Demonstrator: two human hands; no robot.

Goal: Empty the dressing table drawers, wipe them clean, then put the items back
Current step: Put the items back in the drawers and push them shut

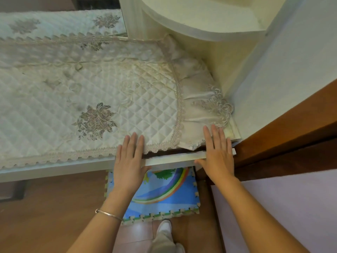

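The dressing table's white drawer front (175,158) sticks out a little from under the tabletop edge, leaving a narrow dark gap. My left hand (128,159) lies flat over the drawer's left end, fingers stretched onto the quilted cloth (91,84). At the drawer's right end my right hand (218,153) rests flat too, thumb against the drawer front, fingers reaching over the cloth's satin frill. Neither hand holds anything. What is inside the drawer is hidden.
The cream quilted cloth with embroidered flowers covers the tabletop. A curved white shelf unit (209,24) rises at the back right. A brown wooden frame (284,128) stands close on the right. A colourful foam mat (164,194) lies on the floor below the drawer.
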